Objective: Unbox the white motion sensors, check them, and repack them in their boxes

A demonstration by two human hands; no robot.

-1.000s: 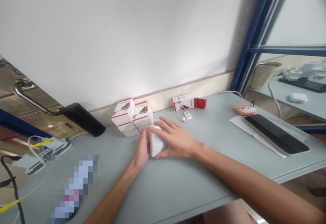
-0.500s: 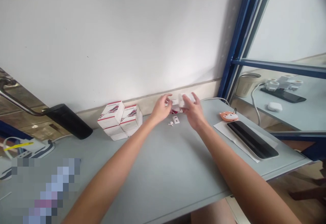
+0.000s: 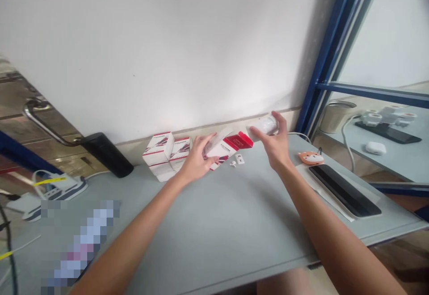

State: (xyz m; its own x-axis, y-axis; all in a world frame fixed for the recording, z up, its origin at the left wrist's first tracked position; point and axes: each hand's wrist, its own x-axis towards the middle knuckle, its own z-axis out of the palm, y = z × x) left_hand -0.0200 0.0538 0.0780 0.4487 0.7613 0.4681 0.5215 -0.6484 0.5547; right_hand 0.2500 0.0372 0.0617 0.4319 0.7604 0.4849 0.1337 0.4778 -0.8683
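Observation:
My left hand (image 3: 197, 158) is closed around a white and red cardboard box (image 3: 218, 149), which is tilted with its red inner flap (image 3: 243, 140) opened toward the right. In my right hand (image 3: 276, 147) is a white rounded piece (image 3: 266, 125) with a shiny, see-through look; its exact kind does not show. It is raised near the wall, apart from the box. Below the box lie a small white earbud-like piece (image 3: 233, 164) and a small white block with a dark spot (image 3: 239, 159). Left of my left hand stand several stacked white and red boxes (image 3: 158, 146).
A black cylinder (image 3: 107, 154) leans at the left, near a white-grey device (image 3: 63, 192). On the right lie an orange animal-faced pouch (image 3: 311, 157) and a dark slab (image 3: 343, 190) on white paper. A blue frame (image 3: 321, 76) edges a pane showing a cup (image 3: 337, 116).
My hands have moved apart. The left now shows the white and red box tilted with its flap opened; the right has carried the white piece rightward and up. The view has shifted slightly.

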